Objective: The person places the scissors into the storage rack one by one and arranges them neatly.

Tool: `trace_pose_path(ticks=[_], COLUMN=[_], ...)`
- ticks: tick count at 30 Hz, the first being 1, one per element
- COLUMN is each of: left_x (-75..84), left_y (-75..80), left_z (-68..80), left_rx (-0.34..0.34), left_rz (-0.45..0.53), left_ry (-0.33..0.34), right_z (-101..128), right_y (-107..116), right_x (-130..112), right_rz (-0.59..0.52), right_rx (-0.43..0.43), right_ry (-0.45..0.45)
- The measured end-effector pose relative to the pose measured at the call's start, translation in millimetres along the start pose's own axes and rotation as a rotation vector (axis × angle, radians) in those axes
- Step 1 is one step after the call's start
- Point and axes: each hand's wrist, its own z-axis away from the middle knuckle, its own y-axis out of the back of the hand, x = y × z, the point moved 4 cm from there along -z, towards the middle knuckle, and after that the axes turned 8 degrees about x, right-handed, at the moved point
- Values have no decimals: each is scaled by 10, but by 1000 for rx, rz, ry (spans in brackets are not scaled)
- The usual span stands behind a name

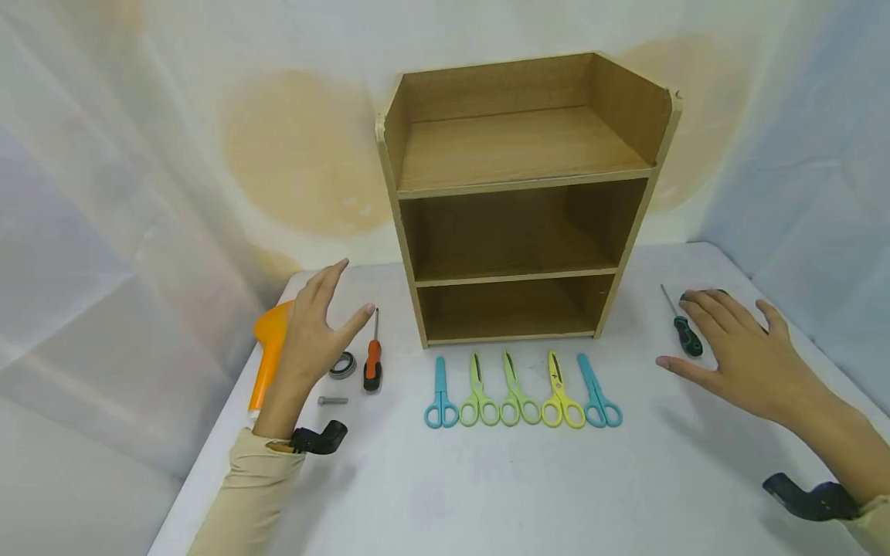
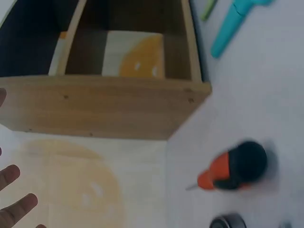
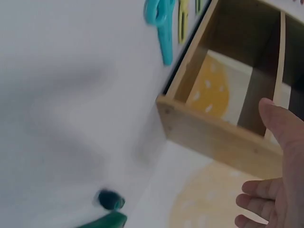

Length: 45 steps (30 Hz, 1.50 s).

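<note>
My left hand (image 1: 309, 336) is held above the table's left side, fingers spread and holding nothing. Close to it are an orange object (image 1: 267, 347) partly hidden behind the hand, a dark metal ring (image 1: 342, 365), an orange-and-black screwdriver (image 1: 372, 363) and a bolt (image 1: 333, 401). On the other side, my right hand (image 1: 747, 363) hovers with fingers extended and nothing in it. A green-and-black screwdriver (image 1: 687, 333) lies beside its fingertips; a dark item behind those fingers is mostly covered. Green handles (image 3: 102, 221) also show in the right wrist view.
A wooden shelf unit (image 1: 518, 274) with three levels stands at the back against a patterned curtain. Before it lies a row of several scissors: blue scissors (image 1: 441, 401), green scissors (image 1: 480, 401), yellow scissors (image 1: 562, 401) among them. The white table (image 1: 487, 494) extends towards me.
</note>
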Motion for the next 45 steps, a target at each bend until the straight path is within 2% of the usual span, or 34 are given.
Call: trace_pose_path(ticks=[3, 8, 11, 16, 22, 29, 41, 45], left_x=[75, 169, 200, 221, 227, 272, 351, 399], left_y=[-75, -172, -231, -335, -453, -552, -696, -754], left_z=[-22, -58, -79, -92, -135, -183, -265, -325], left_rx=[12, 53, 72, 86, 136, 164, 206, 219], left_rz=[55, 128, 162, 221, 308, 328, 407, 428], left_ry=[20, 16, 18, 57, 55, 46, 35, 40], right_z=[24, 43, 57, 80, 89, 120, 184, 207], right_y=[-17, -62, -85, -153, -275, -413, -612, -657], right_x=[-109, -274, -363, -494, -651, -788, -870, -852], right_rz=[-20, -54, -87, -121, -156, -174, -143, -123], right_rx=[17, 35, 49, 57, -10, -120, -193, -191], right_ry=[31, 72, 109, 164, 171, 152, 171, 182])
